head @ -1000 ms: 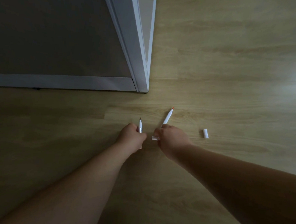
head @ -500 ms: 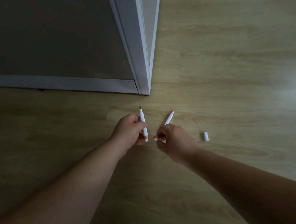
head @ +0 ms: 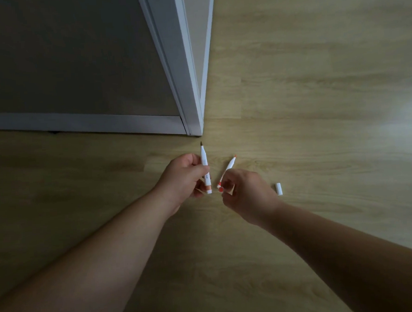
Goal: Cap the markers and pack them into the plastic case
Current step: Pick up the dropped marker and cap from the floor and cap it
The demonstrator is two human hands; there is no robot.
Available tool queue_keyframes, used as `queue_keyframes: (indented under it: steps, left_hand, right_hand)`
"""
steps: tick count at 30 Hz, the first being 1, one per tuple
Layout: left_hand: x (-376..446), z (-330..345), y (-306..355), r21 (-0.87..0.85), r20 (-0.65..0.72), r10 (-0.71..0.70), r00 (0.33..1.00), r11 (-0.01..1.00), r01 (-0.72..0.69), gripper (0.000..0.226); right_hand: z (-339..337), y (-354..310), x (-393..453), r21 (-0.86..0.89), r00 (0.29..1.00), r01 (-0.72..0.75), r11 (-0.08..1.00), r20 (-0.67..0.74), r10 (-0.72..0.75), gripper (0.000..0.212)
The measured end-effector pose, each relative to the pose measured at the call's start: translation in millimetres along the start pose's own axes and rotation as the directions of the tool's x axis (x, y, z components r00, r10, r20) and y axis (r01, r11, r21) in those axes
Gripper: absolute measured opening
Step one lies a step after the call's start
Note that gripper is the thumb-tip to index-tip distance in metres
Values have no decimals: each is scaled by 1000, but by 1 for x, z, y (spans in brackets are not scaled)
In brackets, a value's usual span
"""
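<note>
Two bare forearms come in from the bottom corners and meet around the middle, low over a light wood-look floor (head: 317, 100). Lighting is pretty dim.

The left hand (head: 182, 179) is curled around a white marker (head: 205, 169) with fingers and thumb wrapped on the barrel. It's held nearly upright, with its dark uncapped tip pointing away from the person and an orange-brown band near the bottom end. So that one's gripped for sure, and it has no cap on.

The right hand (head: 246, 194) sits just beside the left without touching it. Its fingers are bent in and pinching the near end of a second marker (head: 228, 167). This one is white too, with an orange tip that's uncapped, and it's tilted up and to the right. There's a little orange-red bit at the fingertips, but it's too small to tell if it's a cap or just the end of the marker.

A bit to the right of the right hand, a small white cap (head: 278, 188) lies loose on the floor, not touching anything.

Further back, a white door frame (head: 191, 84) comes down to the floor just beyond the marker tips, with a dark panel (head: 61, 56) to its left and a white baseboard (head: 77, 121) along its bottom edge.
</note>
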State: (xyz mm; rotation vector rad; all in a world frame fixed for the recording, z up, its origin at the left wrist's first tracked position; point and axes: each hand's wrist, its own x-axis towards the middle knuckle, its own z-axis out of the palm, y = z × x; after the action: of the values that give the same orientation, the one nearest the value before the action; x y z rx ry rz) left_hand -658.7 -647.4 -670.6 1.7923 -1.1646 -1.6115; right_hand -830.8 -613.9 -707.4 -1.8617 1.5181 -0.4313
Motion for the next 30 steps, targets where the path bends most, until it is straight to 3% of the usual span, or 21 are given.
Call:
queue_keyframes:
  steps: [5,12,17,20,23,26,30]
  left_hand:
    - [-1,3,0,15,0,9,1000,1000,-9,7]
    - [-4,9,1,45,4,14,1000,999,-14,8]
    - [-5,13,4,23,16,19,1000,1000,-19,6]
    - [-6,16,4,27,27,5,1000,1000,-5,8]
    - [-5,19,4,29,40,-7,999,1000,6,6]
    - [-4,23,5,36,44,-17,999,999,16,5]
    - [-4,29,7,47,65,-16,998,999,13,8]
  right_hand:
    - [23,13,-3,-232,972,-167,958,122,199,1]
    - [42,20,-2,-279,949,-209,937,175,264,11]
    - [28,31,-8,-228,941,-297,927,92,324,16]
    - [2,49,-16,-197,910,-415,888,-96,404,18]
    - [-23,71,-24,-152,833,-540,828,-234,501,23]
    - [-29,85,-25,-149,770,-636,757,-193,608,26]
    - [-23,92,-22,-203,791,-612,765,-132,597,14]
